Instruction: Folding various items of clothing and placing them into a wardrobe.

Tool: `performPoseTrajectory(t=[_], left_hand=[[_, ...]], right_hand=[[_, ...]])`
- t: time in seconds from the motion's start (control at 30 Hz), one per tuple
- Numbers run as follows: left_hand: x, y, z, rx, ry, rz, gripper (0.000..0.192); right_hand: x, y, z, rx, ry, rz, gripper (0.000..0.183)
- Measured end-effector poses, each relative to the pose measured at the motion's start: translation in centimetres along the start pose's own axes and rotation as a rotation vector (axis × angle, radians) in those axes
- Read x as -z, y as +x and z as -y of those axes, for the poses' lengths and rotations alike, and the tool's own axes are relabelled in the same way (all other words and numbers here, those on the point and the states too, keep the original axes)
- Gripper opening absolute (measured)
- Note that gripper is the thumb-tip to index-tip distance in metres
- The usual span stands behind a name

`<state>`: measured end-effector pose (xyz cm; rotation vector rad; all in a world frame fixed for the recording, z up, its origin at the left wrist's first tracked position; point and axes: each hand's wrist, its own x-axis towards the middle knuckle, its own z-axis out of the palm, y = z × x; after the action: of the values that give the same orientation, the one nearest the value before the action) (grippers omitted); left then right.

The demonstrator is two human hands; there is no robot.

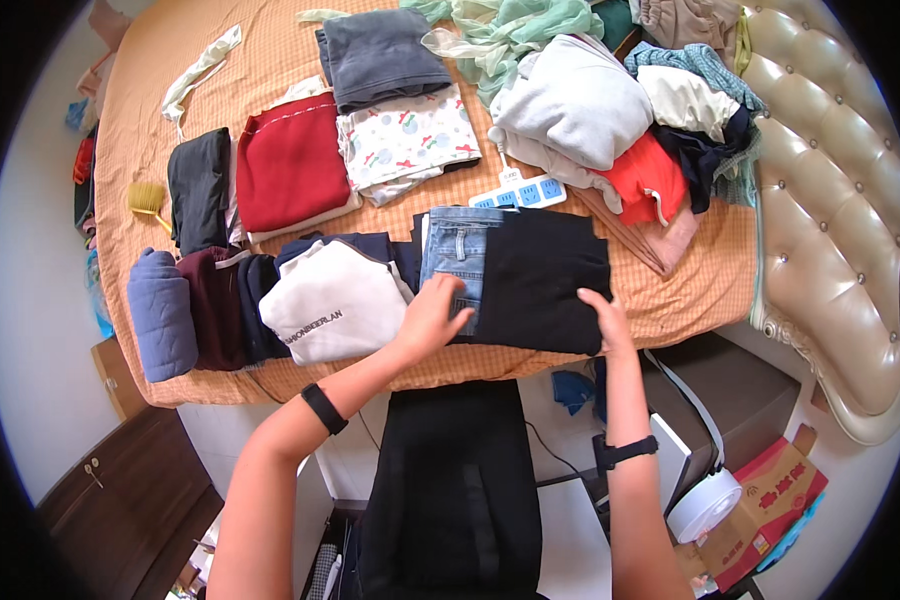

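In front of me a folded black garment [544, 277] lies at the bed's near edge, partly over folded blue denim jeans [450, 240]. My right hand [611, 319] grips the black cloth's right edge, thumb on top and fingers hidden underneath. Over the left side of the jeans is my left hand [436, 311], its fingers apart and holding nothing; whether it touches the denim I cannot tell. Just left of that hand sits a folded white sweatshirt [337, 292] bearing dark lettering.
Folded clothes line the bed, among them a blue roll [161, 315], a red garment [292, 165] and grey trousers [382, 56]. A power strip [521, 195] lies behind the black garment. Heaped clothes [577, 105] reach toward the tufted headboard [825, 135]. A yellow brush [146, 199] lies left.
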<state>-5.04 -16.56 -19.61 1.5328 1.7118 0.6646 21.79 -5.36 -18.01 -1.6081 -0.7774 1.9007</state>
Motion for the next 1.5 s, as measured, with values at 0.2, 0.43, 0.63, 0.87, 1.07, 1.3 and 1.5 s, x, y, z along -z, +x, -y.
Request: performPoseTrajectory(t=[0.2,0.43,0.63,0.87,1.07,1.3,1.5], left_hand=[[-2.8,1.5,-1.6,-0.507,0.707,0.232,0.08],[-2.7,2.3,-1.4,-0.501,0.635,0.268,0.078],[-0.3,2.2,-1.5,-0.425,0.424,0.346,0.072],[0.7,1.7,0.2,0.226,-0.046,0.03,0.021],[2.4,3.4,-0.9,0.217,-0.192,-0.596,0.033],[-0.9,3.7,-2.1,-0.449,0.543,0.099,0.072],[-2.1,5.3,-0.3,-0.385,0.591,0.15,0.075]], right_hand=[[4.3,1.0,2.9,0.034,0.084,-0.014,0.039],[5.2,1.4,2.9,0.044,0.164,-0.022,0.041],[6.7,1.4,2.1,-0.052,0.33,0.012,0.042],[-0.9,0.7,0.1,-0.061,0.313,0.153,0.043],[-4.3,2.7,-3.3,0.335,-0.647,0.113,0.056],[-8.5,-0.5,-3.6,0.882,-1.295,-0.071,0.069],[-8.1,2.3,-6.2,0.804,-1.293,-0.031,0.072]])
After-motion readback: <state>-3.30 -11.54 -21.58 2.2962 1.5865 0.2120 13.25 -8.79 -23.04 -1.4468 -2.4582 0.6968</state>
